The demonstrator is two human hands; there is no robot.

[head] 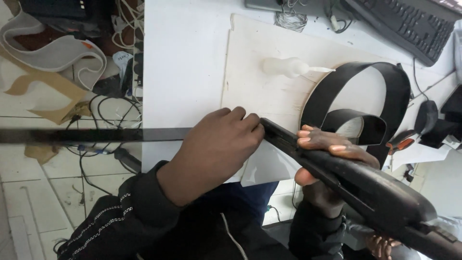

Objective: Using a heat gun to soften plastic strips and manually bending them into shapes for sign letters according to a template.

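I am working at the front edge of the white table, where a pale board is lying. My right hand is clamping a black flat-iron tool on a black strap, while my left hand is pinching that strap tight. Its far end is looping, unpressed, behind. A small plastic bottle is lying on the board, contents unclear
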